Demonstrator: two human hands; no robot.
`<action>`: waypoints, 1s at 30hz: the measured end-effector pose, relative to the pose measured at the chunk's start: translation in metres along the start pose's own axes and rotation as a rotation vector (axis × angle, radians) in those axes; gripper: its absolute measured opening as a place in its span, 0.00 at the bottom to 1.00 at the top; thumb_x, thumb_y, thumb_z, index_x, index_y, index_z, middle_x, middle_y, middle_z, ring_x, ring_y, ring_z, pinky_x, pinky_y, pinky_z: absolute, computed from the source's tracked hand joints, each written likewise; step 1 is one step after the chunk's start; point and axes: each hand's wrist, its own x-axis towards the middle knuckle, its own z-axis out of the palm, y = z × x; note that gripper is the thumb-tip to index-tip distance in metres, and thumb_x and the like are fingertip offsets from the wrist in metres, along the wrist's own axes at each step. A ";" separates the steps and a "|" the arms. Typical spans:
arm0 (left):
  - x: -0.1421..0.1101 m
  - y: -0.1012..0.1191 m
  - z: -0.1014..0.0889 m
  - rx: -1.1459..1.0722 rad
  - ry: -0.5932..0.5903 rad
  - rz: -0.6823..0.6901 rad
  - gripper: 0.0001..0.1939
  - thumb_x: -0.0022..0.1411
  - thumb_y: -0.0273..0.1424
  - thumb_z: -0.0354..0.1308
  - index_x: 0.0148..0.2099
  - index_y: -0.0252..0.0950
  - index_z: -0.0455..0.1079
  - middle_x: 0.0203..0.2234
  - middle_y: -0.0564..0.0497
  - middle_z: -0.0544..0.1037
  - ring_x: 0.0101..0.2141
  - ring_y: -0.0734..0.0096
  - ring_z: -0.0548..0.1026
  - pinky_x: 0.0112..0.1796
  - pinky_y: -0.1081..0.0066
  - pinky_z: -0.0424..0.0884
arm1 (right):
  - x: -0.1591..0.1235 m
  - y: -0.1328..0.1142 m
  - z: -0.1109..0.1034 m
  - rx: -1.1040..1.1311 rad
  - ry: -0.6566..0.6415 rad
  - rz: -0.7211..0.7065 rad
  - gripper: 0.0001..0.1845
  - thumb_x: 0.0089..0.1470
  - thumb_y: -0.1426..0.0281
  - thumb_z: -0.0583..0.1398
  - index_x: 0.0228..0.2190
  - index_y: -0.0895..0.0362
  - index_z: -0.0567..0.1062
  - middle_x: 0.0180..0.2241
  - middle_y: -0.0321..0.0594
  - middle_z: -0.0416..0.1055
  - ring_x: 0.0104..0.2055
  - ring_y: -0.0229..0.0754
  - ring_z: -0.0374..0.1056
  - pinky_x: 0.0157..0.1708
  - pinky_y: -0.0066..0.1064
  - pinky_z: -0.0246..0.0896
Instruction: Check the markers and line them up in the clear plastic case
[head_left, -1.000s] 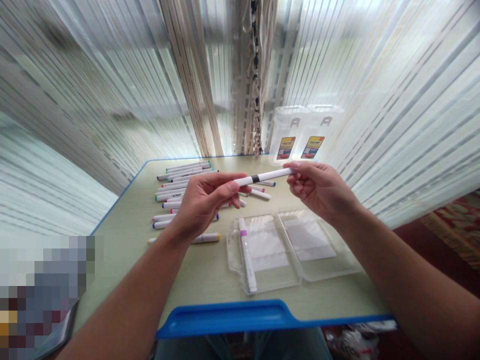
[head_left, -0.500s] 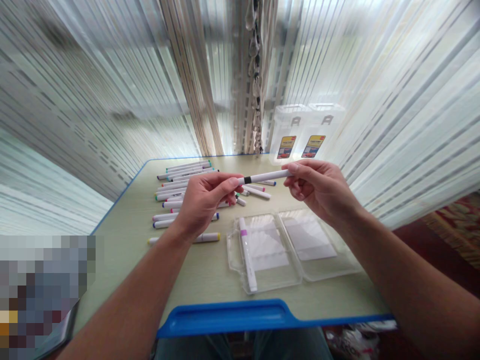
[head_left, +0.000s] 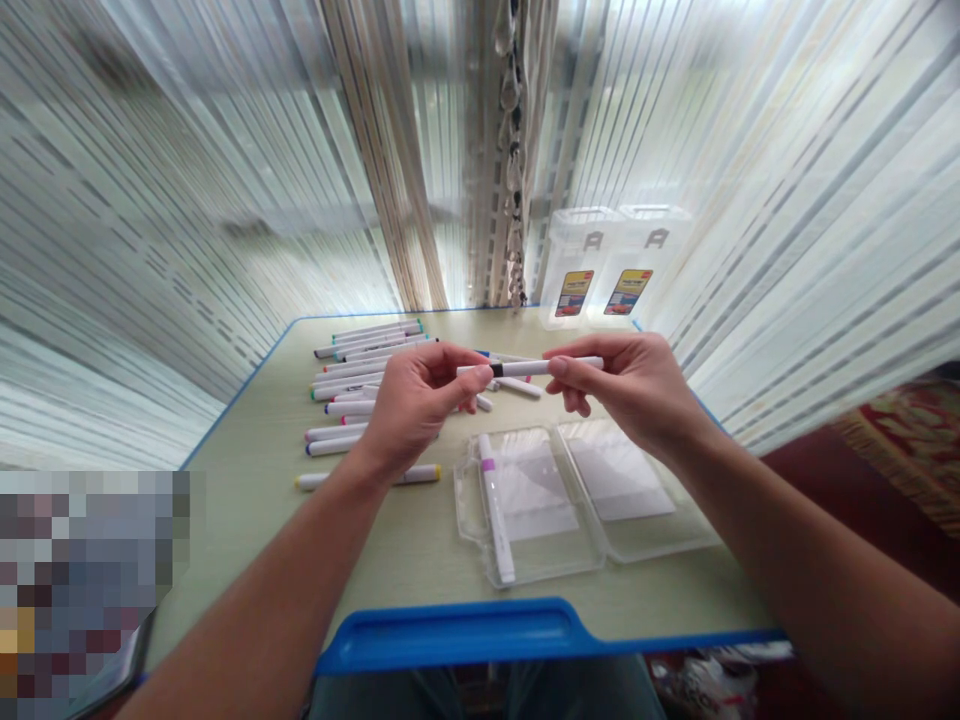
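A white marker with a black band (head_left: 523, 368) is held level above the table between both hands. My left hand (head_left: 429, 392) pinches its left end beside the band. My right hand (head_left: 616, 380) grips it farther right, with the white tip showing past the fingers. Below lies an open clear plastic case (head_left: 594, 560) with white paper in both halves. In its left half rests a white marker with a purple band (head_left: 495, 510). Several white markers with coloured ends (head_left: 346, 388) lie in a rough column at the left, partly hidden by my left hand.
Two clear plastic containers (head_left: 581, 245) with yellow-and-blue labels stand at the back right. String curtains (head_left: 420, 150) hang behind the table. A blue tray edge (head_left: 457, 635) runs along the front. A yellow-ended marker (head_left: 416, 475) lies nearest on the left.
My right hand has slid left along the marker and dropped slightly, now nearer my left hand. The marker has gone from slanted to level, and its black band has shifted left.
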 end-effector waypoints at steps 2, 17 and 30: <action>0.000 0.000 0.001 0.027 -0.010 0.011 0.12 0.53 0.33 0.72 0.37 0.31 0.79 0.20 0.53 0.76 0.21 0.77 0.71 0.25 0.76 0.67 | -0.001 -0.002 0.002 -0.113 0.012 -0.032 0.14 0.44 0.63 0.74 0.31 0.60 0.85 0.21 0.41 0.78 0.18 0.35 0.67 0.18 0.26 0.63; -0.006 -0.001 0.016 0.113 -0.100 0.049 0.08 0.53 0.28 0.71 0.35 0.31 0.78 0.24 0.52 0.79 0.22 0.78 0.72 0.24 0.78 0.69 | -0.010 0.004 0.009 -0.724 0.042 -0.424 0.11 0.49 0.63 0.72 0.27 0.59 0.84 0.24 0.40 0.81 0.24 0.38 0.74 0.25 0.27 0.62; -0.006 0.001 0.013 0.167 -0.087 0.062 0.08 0.58 0.31 0.67 0.38 0.31 0.80 0.24 0.50 0.78 0.21 0.77 0.72 0.24 0.75 0.70 | -0.007 0.004 0.008 -0.413 0.006 -0.185 0.11 0.48 0.62 0.73 0.27 0.58 0.85 0.23 0.40 0.80 0.23 0.36 0.70 0.22 0.25 0.60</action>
